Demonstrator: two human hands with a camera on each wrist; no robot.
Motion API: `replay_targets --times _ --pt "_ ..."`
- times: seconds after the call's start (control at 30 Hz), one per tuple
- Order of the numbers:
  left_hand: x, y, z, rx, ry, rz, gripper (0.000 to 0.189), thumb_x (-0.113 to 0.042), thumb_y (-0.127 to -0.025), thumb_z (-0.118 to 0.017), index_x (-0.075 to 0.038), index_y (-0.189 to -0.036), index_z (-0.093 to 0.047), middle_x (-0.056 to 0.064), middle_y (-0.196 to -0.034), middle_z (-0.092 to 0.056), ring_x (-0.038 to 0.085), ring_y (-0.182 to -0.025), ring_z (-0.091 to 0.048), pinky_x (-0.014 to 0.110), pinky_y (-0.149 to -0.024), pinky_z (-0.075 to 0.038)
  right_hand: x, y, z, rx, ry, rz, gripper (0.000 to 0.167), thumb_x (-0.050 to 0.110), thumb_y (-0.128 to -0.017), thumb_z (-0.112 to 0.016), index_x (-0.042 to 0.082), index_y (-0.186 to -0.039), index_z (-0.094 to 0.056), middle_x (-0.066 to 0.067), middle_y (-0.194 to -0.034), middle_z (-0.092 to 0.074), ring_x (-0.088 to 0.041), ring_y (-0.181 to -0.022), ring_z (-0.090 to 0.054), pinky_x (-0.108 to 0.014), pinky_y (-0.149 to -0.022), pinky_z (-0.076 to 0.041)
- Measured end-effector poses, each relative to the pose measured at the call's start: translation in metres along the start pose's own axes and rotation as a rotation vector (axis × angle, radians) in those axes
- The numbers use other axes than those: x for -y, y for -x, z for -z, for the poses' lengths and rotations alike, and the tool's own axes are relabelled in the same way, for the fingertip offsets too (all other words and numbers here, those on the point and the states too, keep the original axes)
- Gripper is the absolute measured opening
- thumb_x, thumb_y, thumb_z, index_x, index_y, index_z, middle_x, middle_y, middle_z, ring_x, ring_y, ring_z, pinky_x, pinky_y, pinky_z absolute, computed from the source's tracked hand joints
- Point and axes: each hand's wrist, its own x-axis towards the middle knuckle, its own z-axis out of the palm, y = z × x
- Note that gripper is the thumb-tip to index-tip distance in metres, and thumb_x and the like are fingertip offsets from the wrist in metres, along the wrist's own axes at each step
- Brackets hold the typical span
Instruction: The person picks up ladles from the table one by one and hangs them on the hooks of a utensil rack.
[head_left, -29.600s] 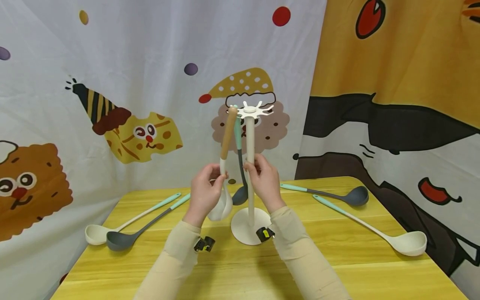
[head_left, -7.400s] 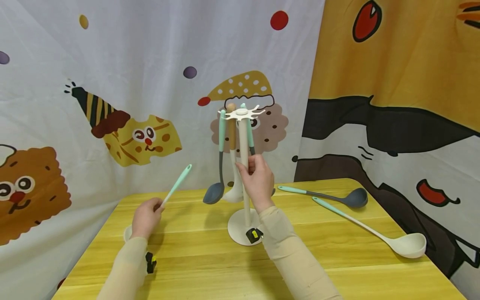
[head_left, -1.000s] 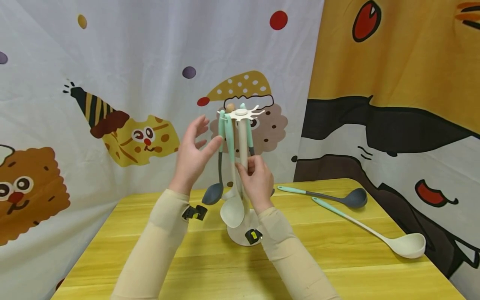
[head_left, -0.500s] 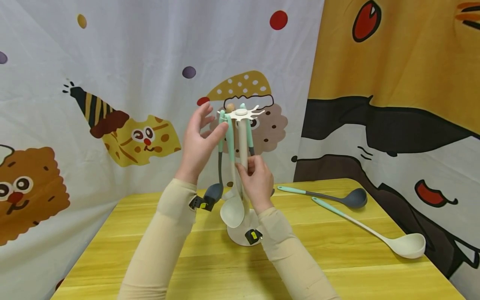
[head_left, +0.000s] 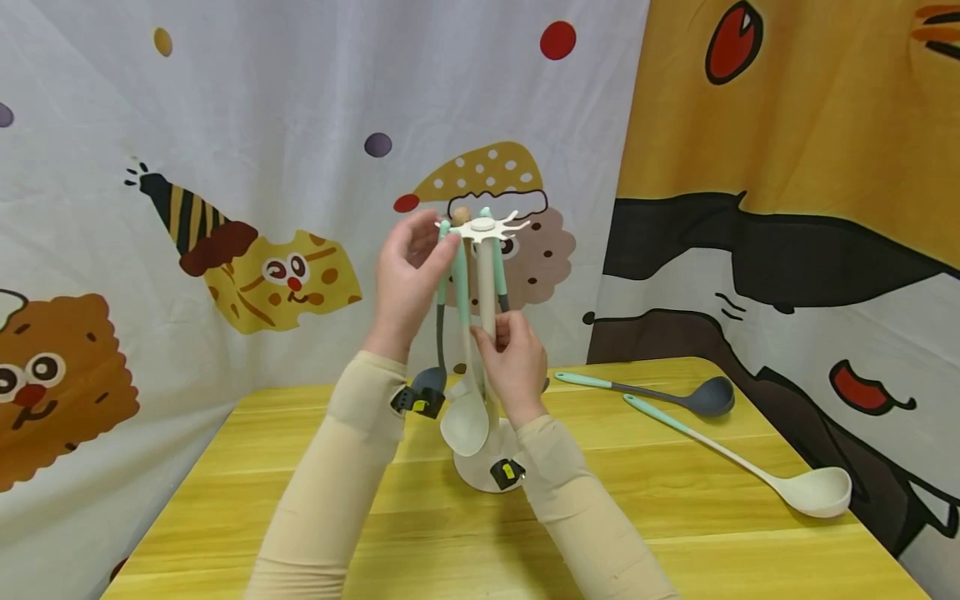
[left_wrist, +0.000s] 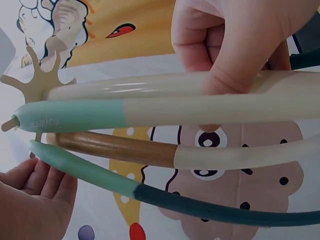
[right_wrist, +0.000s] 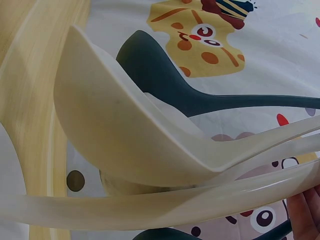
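A white utensil stand rises from a round base, with a pronged top. My right hand pinches its pole between thumb and fingers. Up at the left prongs is my left hand, its bent fingers right at a prong's tip in the left wrist view; I cannot tell whether they grip it. Close by hang a white ladle with a mint handle and a dark ladle. Between them hangs a white utensil with a wooden handle. Another mint handle hangs behind the pole.
On the right of the wooden table lie a dark ladle and, nearer, a white ladle, both with mint handles. A cartoon-print cloth hangs behind the table.
Both ladles from the table's left now hang on the stand. Over the last second my left hand has moved right and up to the prongs, its fingers bending. My right hand stays on the pole.
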Motion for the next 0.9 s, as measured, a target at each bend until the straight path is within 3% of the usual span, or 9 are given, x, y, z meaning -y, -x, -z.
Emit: replay_targets --times 0.53,0.9 --pt "0.0045 -0.0022 -0.0053 -0.05 0.013 -0.014 0.036 -0.025 -0.098 -0.061 0.001 -0.124 -0.061 0.01 -0.115 -0.063 0.016 -0.103 -0.059 0.03 -0.092 -0.048 0.0018 -0.0004 0.0014 0.016 0.007 -0.013 0.026 0.025 -0.088 -0.078 0.008 -0.094 -0.059 -0.005 -0.08 -0.067 -0.019 -0.069 -0.064 -0.036 -0.061 -0.052" --pt "0.0041 -0.0007 -0.0072 -0.052 -0.078 -0.022 0.035 -0.028 -0.1 -0.058 -0.003 -0.124 -0.061 0.007 -0.112 -0.063 0.015 -0.099 -0.058 0.03 -0.088 -0.049 0.0038 -0.0024 0.0078 0.092 0.005 -0.011 0.025 0.021 -0.089 -0.077 0.007 -0.098 -0.058 -0.007 -0.084 -0.067 -0.02 -0.073 -0.066 -0.035 -0.065 -0.054"
